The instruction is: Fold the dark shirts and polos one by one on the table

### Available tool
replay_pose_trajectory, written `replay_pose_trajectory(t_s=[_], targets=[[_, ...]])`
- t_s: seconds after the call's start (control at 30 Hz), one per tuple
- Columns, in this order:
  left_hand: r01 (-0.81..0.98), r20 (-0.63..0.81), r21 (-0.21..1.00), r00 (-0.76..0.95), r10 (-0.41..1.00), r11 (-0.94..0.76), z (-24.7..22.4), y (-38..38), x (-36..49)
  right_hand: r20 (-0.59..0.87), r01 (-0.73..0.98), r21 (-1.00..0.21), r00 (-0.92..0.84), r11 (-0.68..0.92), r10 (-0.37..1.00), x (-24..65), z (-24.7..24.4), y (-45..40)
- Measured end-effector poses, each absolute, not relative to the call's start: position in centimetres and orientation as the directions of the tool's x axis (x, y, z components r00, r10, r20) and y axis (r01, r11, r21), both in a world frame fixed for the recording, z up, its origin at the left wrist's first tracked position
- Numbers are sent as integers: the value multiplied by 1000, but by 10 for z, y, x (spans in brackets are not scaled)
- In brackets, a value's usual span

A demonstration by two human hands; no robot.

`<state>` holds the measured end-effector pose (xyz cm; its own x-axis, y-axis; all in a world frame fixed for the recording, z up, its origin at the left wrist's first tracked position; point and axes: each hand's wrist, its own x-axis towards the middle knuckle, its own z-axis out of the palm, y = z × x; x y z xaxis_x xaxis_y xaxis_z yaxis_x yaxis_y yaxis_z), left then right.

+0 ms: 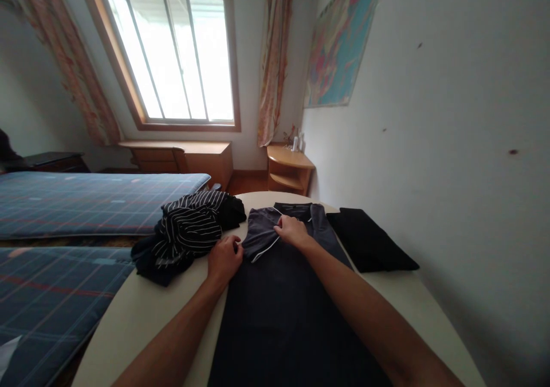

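Observation:
A dark grey garment (pixel 279 312) with white piping lies spread lengthwise on a pale round table (pixel 172 307). My left hand (pixel 225 259) is closed on the garment's left edge, near the lower corner of a sleeve-like flap. Higher up, toward the collar, my right hand (pixel 292 230) pinches the fabric beside the white piping. The fingertips of both hands are partly hidden. Left of the garment sits a crumpled pile of clothes (pixel 189 226), black with white stripes and dark blue. A folded black cloth (pixel 369 241) lies flat to the right.
Two beds with blue plaid covers (pixel 94 204) stand to the left. A white wall (pixel 464 204) runs close along the right side. Beyond the table are a small corner shelf (pixel 290 157), a low wooden cabinet (pixel 206 152) and a window with curtains.

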<state>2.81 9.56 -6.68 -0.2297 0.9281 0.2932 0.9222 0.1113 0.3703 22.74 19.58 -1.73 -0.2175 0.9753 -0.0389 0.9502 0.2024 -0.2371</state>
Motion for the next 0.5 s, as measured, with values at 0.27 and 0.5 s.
replay_pose_trajectory(t_s=[0.27, 0.5], targets=[[931, 281, 337, -244, 928, 143, -59, 92, 32, 253, 890, -193, -362, 413, 897, 210, -35, 178], [973, 312, 181, -196, 930, 145, -58, 89, 34, 65, 718, -282, -648, 637, 759, 191, -63, 164]])
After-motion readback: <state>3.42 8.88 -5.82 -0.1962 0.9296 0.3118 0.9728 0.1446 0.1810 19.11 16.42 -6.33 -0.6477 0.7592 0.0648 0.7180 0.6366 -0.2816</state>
